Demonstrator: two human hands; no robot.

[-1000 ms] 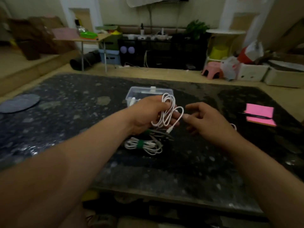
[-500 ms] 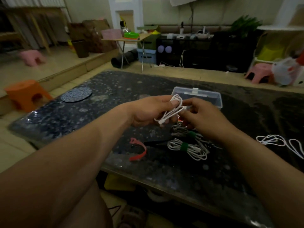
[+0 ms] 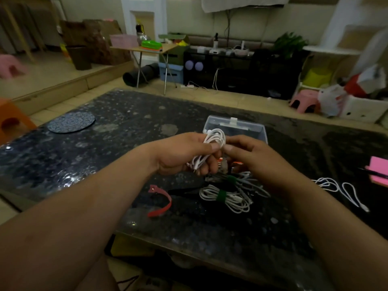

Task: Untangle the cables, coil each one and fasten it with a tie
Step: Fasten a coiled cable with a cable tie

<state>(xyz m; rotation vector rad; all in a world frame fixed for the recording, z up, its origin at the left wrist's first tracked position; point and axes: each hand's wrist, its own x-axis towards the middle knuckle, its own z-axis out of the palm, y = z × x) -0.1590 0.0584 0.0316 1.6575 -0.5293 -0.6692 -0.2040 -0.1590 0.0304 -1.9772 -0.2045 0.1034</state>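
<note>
At the coil (image 3: 215,140), right hand (image 3: 256,160) now closer.

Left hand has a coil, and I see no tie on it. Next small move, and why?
Likely: the right hand lets go of the white coil, which the left hand grips, and reaches for the loose red tie on the table. The coil looks gathered but bears no tie, unlike the green-tied bundle lying below it.
</note>
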